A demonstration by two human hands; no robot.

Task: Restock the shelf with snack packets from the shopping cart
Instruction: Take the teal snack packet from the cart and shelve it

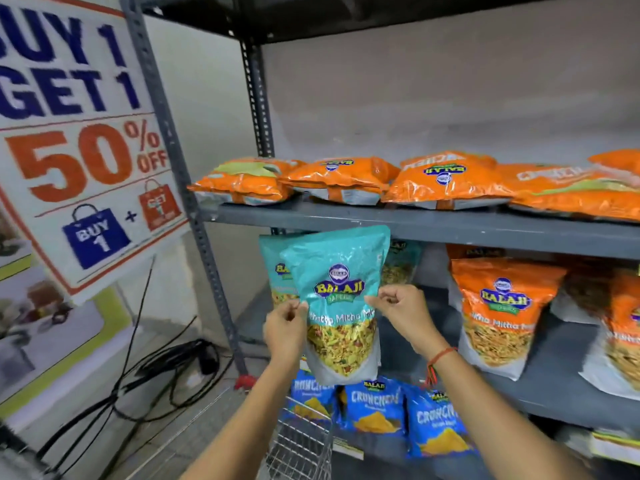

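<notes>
I hold a teal Balaji snack packet (337,271) upright in front of the middle shelf (540,382). My left hand (284,329) pinches its left edge and my right hand (401,308) pinches its right edge. Behind it a second teal packet (273,268) stands on the shelf's left end. Orange Balaji packets (502,313) stand further right on the same shelf. The wire shopping cart (298,441) shows below my forearms.
Orange packets (339,180) lie flat along the upper shelf (450,230). Blue Crunchem packets (375,407) stand on the lower shelf. A grey slotted upright (180,168) frames the rack's left side. A "Buy 1 Get 1" sign (79,133) and black cables (166,368) sit left.
</notes>
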